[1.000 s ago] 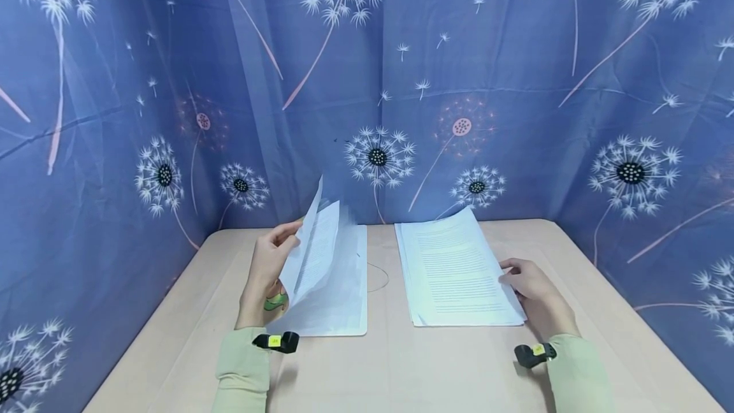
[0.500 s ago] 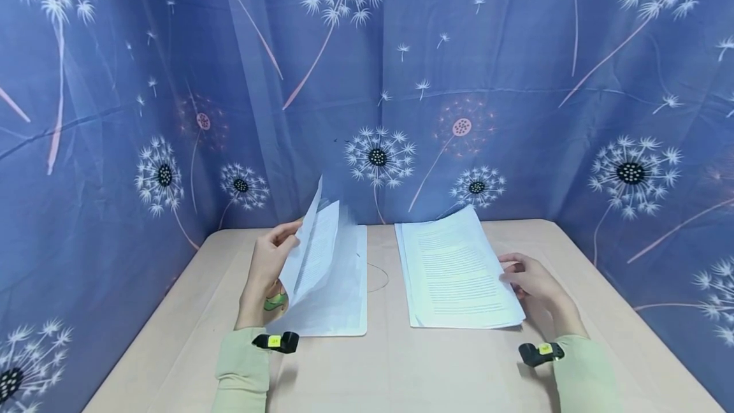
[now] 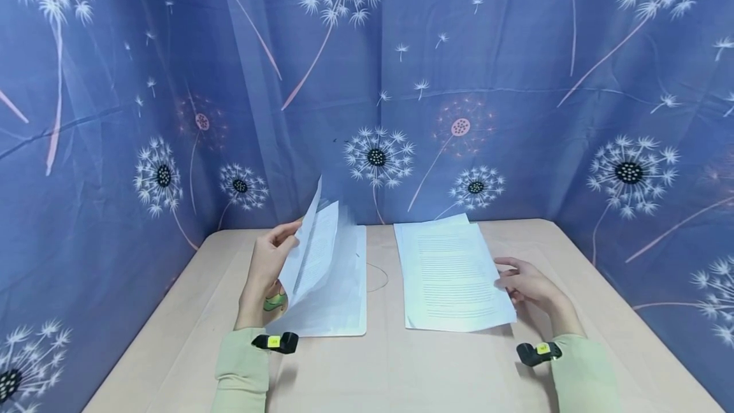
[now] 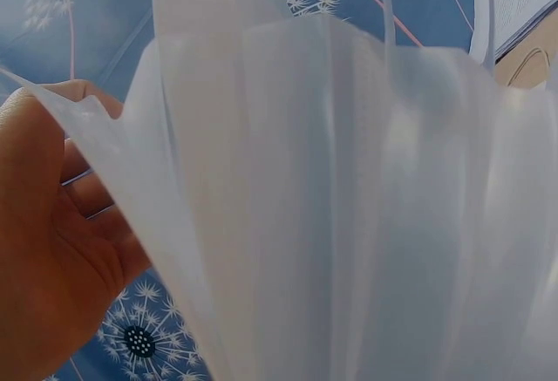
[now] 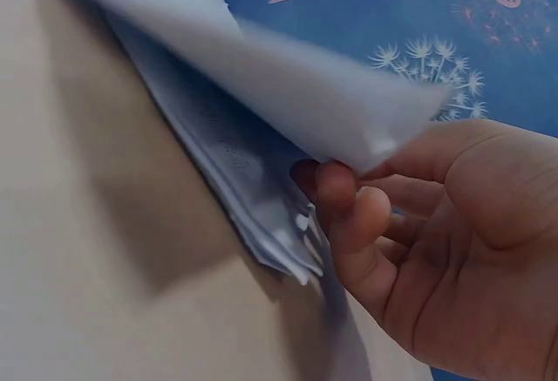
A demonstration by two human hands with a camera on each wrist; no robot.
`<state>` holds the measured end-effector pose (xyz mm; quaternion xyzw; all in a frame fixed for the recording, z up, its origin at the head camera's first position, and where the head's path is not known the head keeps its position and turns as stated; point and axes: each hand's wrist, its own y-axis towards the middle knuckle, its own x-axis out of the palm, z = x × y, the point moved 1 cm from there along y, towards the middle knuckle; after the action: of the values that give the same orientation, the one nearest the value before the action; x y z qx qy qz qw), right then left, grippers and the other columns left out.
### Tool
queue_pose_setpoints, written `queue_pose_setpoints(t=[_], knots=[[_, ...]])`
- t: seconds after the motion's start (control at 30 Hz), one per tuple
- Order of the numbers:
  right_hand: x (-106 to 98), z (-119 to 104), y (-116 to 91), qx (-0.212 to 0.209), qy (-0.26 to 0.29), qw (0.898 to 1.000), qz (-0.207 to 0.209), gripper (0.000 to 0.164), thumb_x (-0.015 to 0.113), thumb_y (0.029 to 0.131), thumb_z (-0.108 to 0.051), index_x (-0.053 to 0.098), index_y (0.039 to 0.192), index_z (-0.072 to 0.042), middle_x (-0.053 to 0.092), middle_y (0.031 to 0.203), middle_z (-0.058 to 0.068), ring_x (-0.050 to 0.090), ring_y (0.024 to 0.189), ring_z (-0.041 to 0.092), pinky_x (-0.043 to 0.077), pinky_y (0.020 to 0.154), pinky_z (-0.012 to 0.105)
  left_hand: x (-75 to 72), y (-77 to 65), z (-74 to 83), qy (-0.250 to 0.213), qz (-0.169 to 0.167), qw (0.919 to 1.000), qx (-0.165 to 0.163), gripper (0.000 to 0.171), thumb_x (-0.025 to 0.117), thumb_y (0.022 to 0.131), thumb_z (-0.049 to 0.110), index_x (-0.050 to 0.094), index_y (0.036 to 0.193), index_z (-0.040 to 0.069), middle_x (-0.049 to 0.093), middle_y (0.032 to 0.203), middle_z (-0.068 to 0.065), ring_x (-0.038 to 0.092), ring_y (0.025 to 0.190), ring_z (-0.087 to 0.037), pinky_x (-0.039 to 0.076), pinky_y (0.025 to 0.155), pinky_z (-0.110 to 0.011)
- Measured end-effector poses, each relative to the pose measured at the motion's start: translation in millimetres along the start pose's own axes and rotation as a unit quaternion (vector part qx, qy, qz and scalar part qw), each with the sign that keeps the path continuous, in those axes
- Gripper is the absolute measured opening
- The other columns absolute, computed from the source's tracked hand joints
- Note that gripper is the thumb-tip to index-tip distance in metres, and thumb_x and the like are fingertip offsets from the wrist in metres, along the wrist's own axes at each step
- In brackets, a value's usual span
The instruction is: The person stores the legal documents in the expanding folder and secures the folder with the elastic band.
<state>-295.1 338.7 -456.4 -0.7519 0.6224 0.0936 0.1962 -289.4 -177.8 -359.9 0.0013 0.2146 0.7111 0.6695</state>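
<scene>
At the left of the head view lies a folder [image 3: 338, 317] with clear plastic sleeves. My left hand [image 3: 268, 266] holds several of its leaves up at their left edge, thumb toward me. Translucent sleeves [image 4: 288, 189] fan out beside that hand in the left wrist view. On the right, my right hand [image 3: 533, 285] pinches the right edge of a printed sheet [image 3: 453, 279]. That sheet lies askew over a stack of papers [image 3: 401, 241]. In the right wrist view the sheet [image 5: 288, 85] is lifted and bent, apart from the stack's corner [image 5: 279, 250] below.
Both paper piles rest on a beige table [image 3: 390, 375], with a strip of tabletop between them. A thin dark curved line [image 3: 381, 279] shows next to the folder. Blue dandelion-print cloth [image 3: 390, 81] hangs behind and along both sides. A green patch [image 3: 275, 302] shows under the left wrist.
My right hand has drawn the top sheet slightly left and toward me, so more of the stack's far edge shows. The left hand and raised leaves have stayed in place.
</scene>
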Motion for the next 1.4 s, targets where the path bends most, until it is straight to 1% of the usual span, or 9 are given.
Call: queue_pose_setpoints(t=[0.27, 0.43, 0.6, 0.67, 0.73, 0.83, 0.97, 1.23, 1.4], knots=[[3, 1, 3, 0.0, -0.022, 0.999, 0.031, 0.066, 0.052, 0.093, -0.001, 0.023, 0.151, 0.01, 0.067, 0.096, 0.012, 0.057, 0.066, 0.014, 0.048, 0.053, 0.029, 0.0, 1.3, -3.0, -0.006, -0.002, 1.0, -0.001, 0.038, 0.054, 0.095, 0.006, 0.062, 0.132, 0.0, 0.064, 0.133, -0.018, 0.061, 0.121, -0.032, 0.05, 0.084, -0.014], [3, 5, 4, -0.012, -0.01, 1.0, 0.016, 0.063, 0.05, 0.094, -0.001, 0.024, 0.151, 0.012, 0.067, 0.09, 0.006, 0.058, 0.064, 0.011, 0.049, 0.054, 0.026, -0.5, 2.1, -3.2, -0.002, 0.001, 1.0, -0.006, 0.038, 0.053, 0.096, 0.007, 0.062, 0.132, 0.001, 0.064, 0.133, -0.017, 0.061, 0.121, -0.031, 0.05, 0.084, -0.014], [-1, 4, 2, -0.038, -0.01, 0.999, 0.025, 0.063, 0.053, 0.096, -0.001, 0.026, 0.152, 0.007, 0.055, 0.075, -0.001, 0.041, 0.052, 0.005, 0.036, 0.048, 0.022, -0.6, 2.1, -2.2, -0.008, -0.001, 0.9999, -0.007, 0.038, 0.053, 0.096, 0.007, 0.062, 0.133, 0.001, 0.063, 0.134, -0.017, 0.06, 0.122, -0.03, 0.05, 0.085, -0.014], [-4, 3, 1, -0.051, -0.003, 0.998, 0.03, 0.063, 0.054, 0.096, -0.001, 0.028, 0.153, 0.005, 0.049, 0.071, -0.003, 0.036, 0.051, 0.005, 0.033, 0.047, 0.022, -0.3, 5.6, -10.6, -0.011, 0.001, 0.9999, -0.005, 0.038, 0.053, 0.096, 0.007, 0.062, 0.133, 0.003, 0.063, 0.134, -0.016, 0.06, 0.122, -0.03, 0.05, 0.085, -0.014], [-5, 2, 0, -0.064, 0.013, 0.997, 0.029, 0.063, 0.054, 0.096, 0.0, 0.027, 0.153, 0.005, 0.051, 0.075, -0.003, 0.039, 0.054, 0.006, 0.035, 0.05, 0.022, 0.1, 9.2, -19.6, -0.011, 0.004, 0.9999, 0.0, 0.038, 0.054, 0.096, 0.009, 0.063, 0.133, 0.005, 0.064, 0.134, -0.014, 0.061, 0.121, -0.028, 0.05, 0.085, -0.014], [-6, -2, -1, -0.076, 0.034, 0.996, 0.025, 0.064, 0.054, 0.097, -0.001, 0.025, 0.153, 0.005, 0.058, 0.085, 0.001, 0.051, 0.063, 0.006, 0.045, 0.057, 0.022, 0.9, 14.8, -33.6, -0.014, 0.011, 0.9998, 0.007, 0.037, 0.055, 0.096, 0.011, 0.065, 0.131, 0.009, 0.065, 0.133, -0.01, 0.062, 0.12, -0.024, 0.05, 0.086, -0.015], [-8, -6, -4, -0.088, 0.058, 0.994, 0.018, 0.067, 0.055, 0.097, -0.002, 0.021, 0.155, 0.005, 0.063, 0.103, 0.01, 0.063, 0.082, 0.009, 0.056, 0.071, 0.027, 1.4, 15.0, -35.0, -0.015, 0.015, 0.9997, 0.015, 0.036, 0.056, 0.095, 0.012, 0.066, 0.13, 0.01, 0.065, 0.132, -0.01, 0.062, 0.118, -0.02, 0.05, 0.088, -0.015], [-9, -15, -4, -0.111, 0.084, 0.99, 0.017, 0.066, 0.055, 0.098, -0.003, 0.02, 0.154, 0.007, 0.062, 0.1, -0.001, 0.063, 0.088, 0.005, 0.055, 0.076, 0.024, 1.8, 15.2, -34.7, -0.009, 0.014, 0.9997, 0.018, 0.036, 0.055, 0.095, 0.012, 0.066, 0.13, 0.01, 0.066, 0.132, -0.01, 0.062, 0.118, -0.023, 0.051, 0.086, -0.016], [-6, -24, -3, -0.118, 0.111, 0.987, 0.01, 0.068, 0.057, 0.098, -0.005, 0.02, 0.155, 0.005, 0.064, 0.098, -0.001, 0.066, 0.086, 0.009, 0.057, 0.074, 0.027, 2.1, 15.8, -35.1, -0.008, 0.013, 0.9998, 0.015, 0.036, 0.055, 0.096, 0.012, 0.066, 0.13, 0.011, 0.066, 0.132, -0.009, 0.062, 0.118, -0.023, 0.051, 0.086, -0.016]])
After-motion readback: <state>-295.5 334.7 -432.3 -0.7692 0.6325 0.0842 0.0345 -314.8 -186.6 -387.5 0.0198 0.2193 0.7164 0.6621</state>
